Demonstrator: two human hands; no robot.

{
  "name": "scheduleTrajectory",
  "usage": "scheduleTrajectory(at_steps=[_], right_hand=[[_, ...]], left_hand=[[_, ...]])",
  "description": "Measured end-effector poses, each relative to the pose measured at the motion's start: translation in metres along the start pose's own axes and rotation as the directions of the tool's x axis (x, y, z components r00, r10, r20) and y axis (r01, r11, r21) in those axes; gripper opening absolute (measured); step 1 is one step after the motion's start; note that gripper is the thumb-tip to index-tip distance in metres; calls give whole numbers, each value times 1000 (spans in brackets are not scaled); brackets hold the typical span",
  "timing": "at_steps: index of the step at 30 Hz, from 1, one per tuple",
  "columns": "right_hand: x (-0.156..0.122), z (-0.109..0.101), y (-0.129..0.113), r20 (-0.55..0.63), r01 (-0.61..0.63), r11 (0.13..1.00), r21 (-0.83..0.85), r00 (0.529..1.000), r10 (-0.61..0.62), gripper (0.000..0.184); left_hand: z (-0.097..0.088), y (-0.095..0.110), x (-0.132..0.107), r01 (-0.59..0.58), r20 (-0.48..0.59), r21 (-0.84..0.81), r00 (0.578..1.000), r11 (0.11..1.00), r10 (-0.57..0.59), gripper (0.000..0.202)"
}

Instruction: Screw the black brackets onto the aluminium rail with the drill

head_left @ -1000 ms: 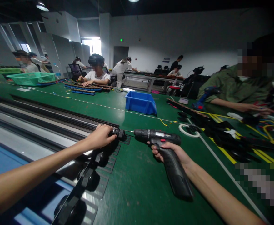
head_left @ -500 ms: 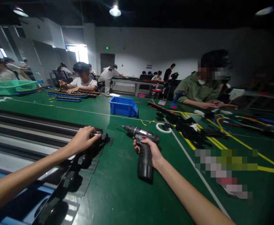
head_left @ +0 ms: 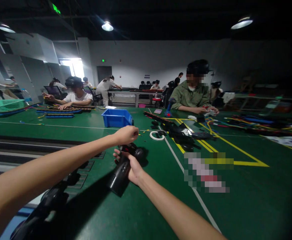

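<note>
My right hand (head_left: 135,166) is wrapped round the handle of a black cordless drill (head_left: 119,173), which leans over the green table. Just above the drill's head is my left hand (head_left: 127,135), its fingers curled together; whatever they hold, if anything, is hidden. My left forearm and hand cover the front of the drill and its bit. Behind my left hand stands a blue plastic bin (head_left: 117,117). At the left lie long black and silver profiles (head_left: 11,153) with black fittings (head_left: 53,200) along their end, partly under my left arm.
A white ring (head_left: 156,135) and dark parts (head_left: 183,135) lie right of the bin. A second drill (head_left: 169,108) stands near a co-worker in a green jacket (head_left: 192,95). Coloured cables (head_left: 238,123) lie far right; a green basket (head_left: 3,107) is far left.
My left hand has left the end of the profiles and moved right, over the drill's front. The drill in my right hand has turned, and the camera view has swung right.
</note>
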State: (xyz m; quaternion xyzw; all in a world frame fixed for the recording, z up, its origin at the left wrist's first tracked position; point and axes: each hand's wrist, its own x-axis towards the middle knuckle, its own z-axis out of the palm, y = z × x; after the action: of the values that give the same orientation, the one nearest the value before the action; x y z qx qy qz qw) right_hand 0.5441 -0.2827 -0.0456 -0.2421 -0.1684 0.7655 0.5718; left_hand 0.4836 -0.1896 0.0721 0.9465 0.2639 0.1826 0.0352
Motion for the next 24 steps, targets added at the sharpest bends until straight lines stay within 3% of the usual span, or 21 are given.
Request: scheduleTrajectory(at_steps=[2,4,9,13,16,19,22,24], right_hand=[[1,0,-1,1,-34,999,-14,999,34,23],[0,0,-3,-26,-48,999,-12,999,48,19],[-3,-4,-8,-66,-143,989,-28,988,140,17],[0,-8,-11,-34,-185,982,-45,982,183,25],[2,-6,-12,-38,-162,986,-36,986,161,20],[1,-3,-12,-54,-136,990,-36,990,134,16],[-3,-2,-15,-1,-168,982,-87,986,168,26],[-7,-2,-16,37,-183,976,-116,981,189,31]], left_hand=[[28,-2,35,75,158,47,984,996,-82,25],[57,-4,62,165,292,103,938,981,-188,37],[108,-7,94,239,326,106,909,965,-261,50],[122,-13,101,262,332,70,904,963,-270,29],[119,-17,97,244,306,0,923,970,-232,12],[100,-23,82,202,223,-88,958,975,-178,9],[60,-35,49,162,59,-290,987,943,-151,16],[25,-49,11,103,-89,-609,976,786,-197,16]])
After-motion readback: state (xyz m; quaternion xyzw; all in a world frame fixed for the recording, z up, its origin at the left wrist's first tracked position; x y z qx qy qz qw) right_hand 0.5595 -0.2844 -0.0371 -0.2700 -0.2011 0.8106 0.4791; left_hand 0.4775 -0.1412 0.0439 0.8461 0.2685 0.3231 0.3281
